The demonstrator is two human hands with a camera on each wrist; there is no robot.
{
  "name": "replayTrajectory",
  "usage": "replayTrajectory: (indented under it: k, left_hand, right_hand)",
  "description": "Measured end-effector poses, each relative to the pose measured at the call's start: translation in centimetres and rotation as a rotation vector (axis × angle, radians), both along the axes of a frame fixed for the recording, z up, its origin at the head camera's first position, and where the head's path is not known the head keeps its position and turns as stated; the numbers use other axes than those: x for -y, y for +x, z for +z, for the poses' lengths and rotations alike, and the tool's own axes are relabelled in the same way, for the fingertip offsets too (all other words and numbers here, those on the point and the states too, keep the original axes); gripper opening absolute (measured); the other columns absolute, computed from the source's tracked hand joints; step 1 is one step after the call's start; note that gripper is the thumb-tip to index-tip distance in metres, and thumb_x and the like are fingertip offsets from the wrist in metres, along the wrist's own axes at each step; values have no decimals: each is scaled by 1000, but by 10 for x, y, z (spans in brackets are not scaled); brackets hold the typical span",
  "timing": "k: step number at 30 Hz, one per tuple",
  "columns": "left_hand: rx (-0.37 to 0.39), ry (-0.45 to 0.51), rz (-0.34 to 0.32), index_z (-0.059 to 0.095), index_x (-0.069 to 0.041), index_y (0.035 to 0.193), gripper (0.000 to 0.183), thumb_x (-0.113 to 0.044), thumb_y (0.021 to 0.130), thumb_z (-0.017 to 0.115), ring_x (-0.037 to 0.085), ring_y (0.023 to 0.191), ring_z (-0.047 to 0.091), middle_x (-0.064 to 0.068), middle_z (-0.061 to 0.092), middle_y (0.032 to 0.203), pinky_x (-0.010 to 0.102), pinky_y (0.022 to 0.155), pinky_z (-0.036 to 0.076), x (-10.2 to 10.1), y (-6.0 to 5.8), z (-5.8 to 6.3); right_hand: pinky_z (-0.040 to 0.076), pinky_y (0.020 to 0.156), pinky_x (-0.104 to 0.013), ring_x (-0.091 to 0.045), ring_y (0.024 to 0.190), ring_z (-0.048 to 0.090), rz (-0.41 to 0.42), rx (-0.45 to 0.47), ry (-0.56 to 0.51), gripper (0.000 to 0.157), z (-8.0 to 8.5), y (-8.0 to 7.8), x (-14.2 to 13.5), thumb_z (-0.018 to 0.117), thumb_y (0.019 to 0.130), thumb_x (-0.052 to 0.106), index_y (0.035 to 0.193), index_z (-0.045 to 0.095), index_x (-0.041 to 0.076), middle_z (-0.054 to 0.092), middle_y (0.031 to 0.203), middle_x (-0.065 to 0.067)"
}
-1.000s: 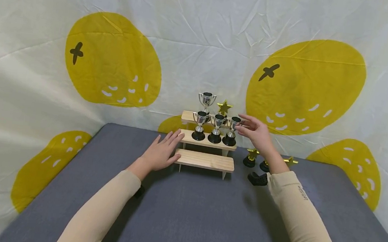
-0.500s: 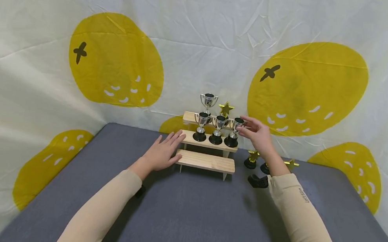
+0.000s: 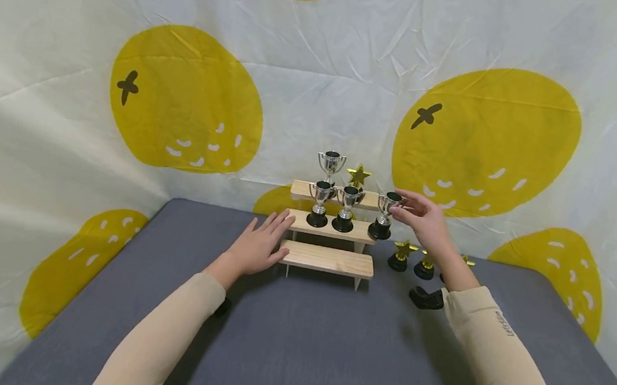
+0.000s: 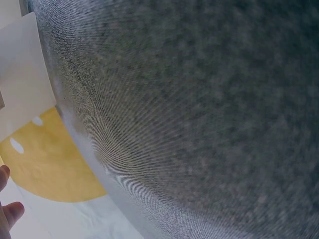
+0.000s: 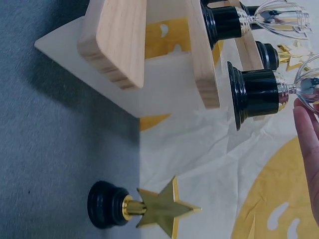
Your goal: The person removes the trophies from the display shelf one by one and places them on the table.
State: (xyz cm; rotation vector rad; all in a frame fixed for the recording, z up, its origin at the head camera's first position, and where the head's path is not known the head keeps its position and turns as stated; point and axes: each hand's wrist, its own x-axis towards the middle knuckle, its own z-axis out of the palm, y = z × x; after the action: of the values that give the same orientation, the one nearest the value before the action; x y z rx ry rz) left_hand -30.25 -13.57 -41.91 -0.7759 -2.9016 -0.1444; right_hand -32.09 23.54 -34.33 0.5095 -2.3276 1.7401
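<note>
My right hand (image 3: 426,224) pinches a small silver trophy cup (image 3: 381,226) with a black base, thumb and fingers at its bowl. The cup hangs upright just off the right end of the middle step of a wooden tiered stand (image 3: 361,229); the right wrist view shows its base (image 5: 256,94) apart from the wood. My left hand (image 3: 254,246) lies with straight, spread fingers at the stand's left end; only its fingertips (image 4: 12,211) enter the left wrist view. Two matching silver cups (image 3: 319,206) stand on the middle step.
Another silver cup (image 3: 331,165) and a gold star trophy (image 3: 358,175) occupy the top step. Right of the stand, several gold star trophies (image 3: 399,257) stand on the grey table (image 3: 293,341), one partly behind my right wrist. A cloth with yellow fruit (image 3: 183,98) hangs behind.
The right hand has carried the rightmost silver cup off the middle step, to the right. The left hand keeps its place at the stand.
</note>
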Motion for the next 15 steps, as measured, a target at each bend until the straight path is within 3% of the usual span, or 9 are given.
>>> replayTrajectory:
  k: [7, 15]
  left_hand:
    - [-4, -5, 0, 12, -14, 167, 76, -46, 108, 48, 33, 155, 18, 8, 6, 172, 65, 118, 19, 0, 0, 0]
    - [-8, -6, 1, 12, -15, 167, 75, -46, 108, 48, 33, 155, 18, 8, 6, 172, 64, 118, 19, 0, -1, 0]
  right_hand:
    - [55, 84, -19, -9, 94, 70, -47, -57, 38, 53, -2, 8, -12, 71, 99, 17, 145, 54, -5, 69, 101, 12]
    - [54, 79, -15, -1, 90, 68, -73, -79, 122, 51, -9, 18, -25, 72, 98, 17, 143, 57, -3, 71, 101, 10]
